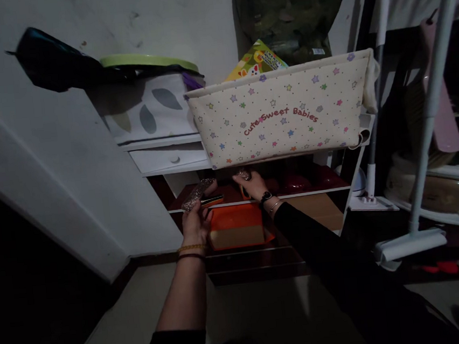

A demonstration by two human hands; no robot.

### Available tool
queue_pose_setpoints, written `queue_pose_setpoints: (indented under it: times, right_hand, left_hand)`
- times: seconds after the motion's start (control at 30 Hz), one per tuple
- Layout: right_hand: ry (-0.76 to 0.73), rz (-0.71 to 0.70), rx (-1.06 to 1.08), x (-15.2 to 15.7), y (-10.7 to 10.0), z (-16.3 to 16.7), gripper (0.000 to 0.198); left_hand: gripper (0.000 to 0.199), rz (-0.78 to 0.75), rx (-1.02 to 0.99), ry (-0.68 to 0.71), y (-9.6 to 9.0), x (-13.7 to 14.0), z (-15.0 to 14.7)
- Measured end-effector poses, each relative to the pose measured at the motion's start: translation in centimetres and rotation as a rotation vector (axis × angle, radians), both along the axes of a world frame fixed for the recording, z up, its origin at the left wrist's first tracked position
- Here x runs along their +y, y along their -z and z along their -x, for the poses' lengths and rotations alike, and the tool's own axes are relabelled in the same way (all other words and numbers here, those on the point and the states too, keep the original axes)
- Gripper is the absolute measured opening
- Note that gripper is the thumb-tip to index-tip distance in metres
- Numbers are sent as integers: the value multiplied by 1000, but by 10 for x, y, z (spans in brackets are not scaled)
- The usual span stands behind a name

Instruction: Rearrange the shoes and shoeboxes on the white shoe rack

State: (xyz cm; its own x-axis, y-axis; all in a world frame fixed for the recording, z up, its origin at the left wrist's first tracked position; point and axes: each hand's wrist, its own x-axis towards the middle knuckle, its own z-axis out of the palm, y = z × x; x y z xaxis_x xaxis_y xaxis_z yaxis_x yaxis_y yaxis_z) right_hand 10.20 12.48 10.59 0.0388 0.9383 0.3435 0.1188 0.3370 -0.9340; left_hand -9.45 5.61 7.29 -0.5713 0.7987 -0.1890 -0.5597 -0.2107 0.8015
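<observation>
My left hand [194,223] is closed on a glittery shoe [197,193], which it holds at the front of the upper shelf [336,182]. Farther in, my right hand [255,184] has its fingers wrapped round a second glittery shoe [243,175], mostly covered by the hand and the shelf's shade. An orange-yellow part shows below each shoe. Glossy dark red shoes [295,183] stand to the right of my right hand. Directly under the shelf lies an orange wrapping [233,215] around a brown box.
A star-patterned fabric basket [277,119] overhangs the shelf from above. To its left are a white drawer [167,158] and a leaf-patterned box [146,112]. A mop [415,243] and a pink dustpan [443,113] stand at the right; a cardboard box [316,211] sits low.
</observation>
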Motion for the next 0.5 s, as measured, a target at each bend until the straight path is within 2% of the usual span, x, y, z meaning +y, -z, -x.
queue_pose_setpoints:
  times: [0.17, 0.3, 0.37, 0.43, 0.5]
  right_hand:
    - [3, 12, -39, -4, 4, -4, 47]
    - [-8, 7, 39, -20, 8, -16, 73]
    - [15, -90, 85, -48, 18, -31, 81]
    - [-21, -236, 102, -88, 37, -55, 68]
    - [-84, -307, 14, -132, 65, -84, 52]
  left_hand:
    - [22, 19, 50, -45, 4, 10, -2]
    - [23, 68, 89, -102, 4, 19, -4]
    - [24, 81, 106, -122, 3, 21, -5]
    - [23, 83, 118, -137, 3, 21, -5]
    - [22, 75, 130, -152, 3, 21, -7]
